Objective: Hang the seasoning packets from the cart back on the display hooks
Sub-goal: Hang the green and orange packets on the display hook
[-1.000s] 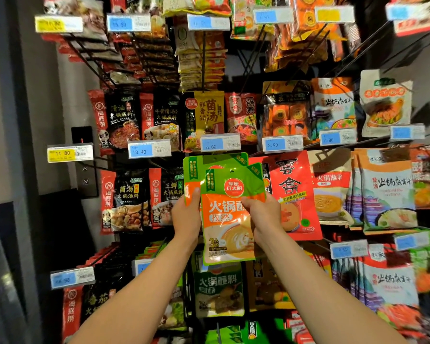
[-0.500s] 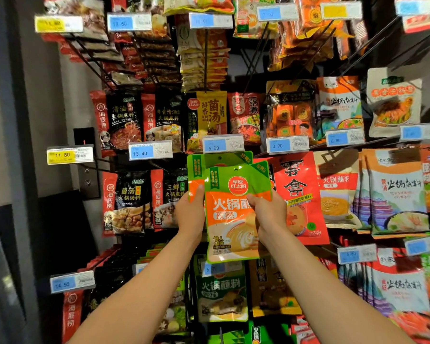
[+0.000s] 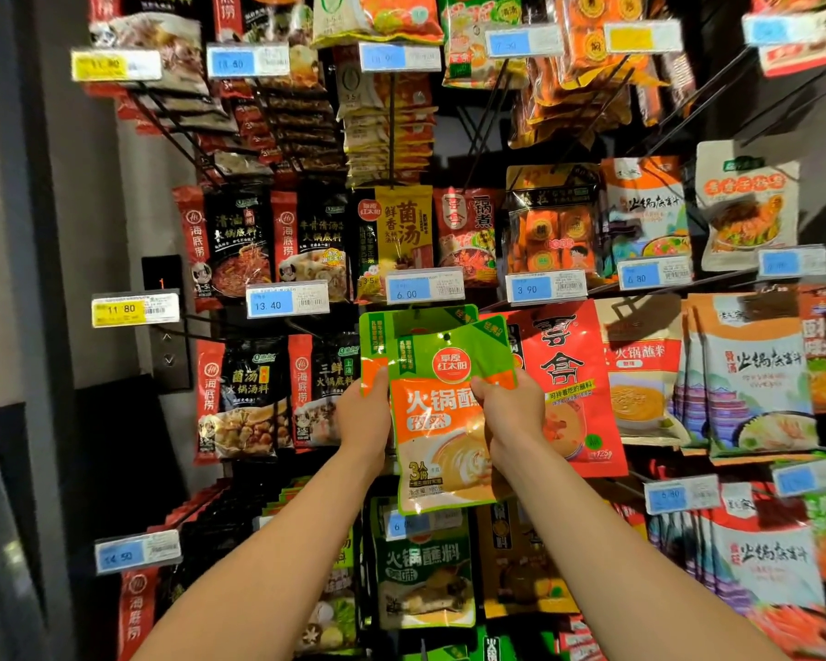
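A green and orange seasoning packet (image 3: 442,422) is held up in front of the display, just under the 6.00 price tag (image 3: 424,287). My left hand (image 3: 366,415) grips its left edge. My right hand (image 3: 509,415) pinches its right side with the thumb across the front. A small hang hole shows near the packet's top. Right behind it hangs a matching green packet (image 3: 377,333), its top edge and left side showing. The hook itself is hidden behind the packets.
Rows of hanging packets fill the rack: red packets (image 3: 568,374) to the right, black and red ones (image 3: 253,398) to the left, green ones (image 3: 423,574) below. Bare metal hooks (image 3: 492,121) stick out above. A grey wall (image 3: 20,231) bounds the left.
Both hands have raised the packet a little towards the 6.00 tag, so it now overlaps more of the matching packet behind. My view has tilted slightly upward.
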A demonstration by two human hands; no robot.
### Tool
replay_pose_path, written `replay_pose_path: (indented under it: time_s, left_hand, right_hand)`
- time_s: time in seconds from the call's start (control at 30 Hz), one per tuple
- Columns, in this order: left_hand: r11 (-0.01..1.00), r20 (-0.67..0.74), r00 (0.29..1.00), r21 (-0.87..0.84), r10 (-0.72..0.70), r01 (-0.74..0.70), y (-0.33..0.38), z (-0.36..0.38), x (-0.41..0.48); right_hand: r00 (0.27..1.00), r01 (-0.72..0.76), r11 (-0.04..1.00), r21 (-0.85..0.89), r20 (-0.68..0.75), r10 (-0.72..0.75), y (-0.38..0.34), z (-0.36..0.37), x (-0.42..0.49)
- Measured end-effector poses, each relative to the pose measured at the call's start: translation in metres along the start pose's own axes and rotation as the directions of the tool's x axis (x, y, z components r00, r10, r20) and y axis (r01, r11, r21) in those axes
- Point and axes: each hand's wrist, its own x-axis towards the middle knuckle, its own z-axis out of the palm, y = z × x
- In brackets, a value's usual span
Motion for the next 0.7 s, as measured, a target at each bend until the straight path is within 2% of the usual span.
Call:
replay_pose_path:
  time_s: [0.27,0.5,0.63,0.7]
  left_hand:
    - [0.996,-0.044,0.998,0.076,-0.037,0.04,-0.01,0.001,0.023]
    - [0.992,0.02,0.992,0.012,-0.127,0.127,-0.03,0.002,0.046]
    - [0.998,0.032,0.997,-0.019,-0.064,0.064,-0.032,0.0,0.043]
    - [0.998,-0.023,1.0,-0.065,0.0,-0.001,-0.031,-0.002,0.032]
  right_hand:
    - [0.999,0.031,0.999,0.043,0.009,-0.032,0.009,0.008,0.01]
    - [1.0,0.026,0.999,0.025,0.015,-0.026,0.023,0.019,0.023]
    - [0.999,0.039,0.998,0.045,0.026,-0.04,0.021,0.014,0.022]
    - [0.999,0.045,0.997,0.055,0.02,-0.046,0.021,0.015,0.018]
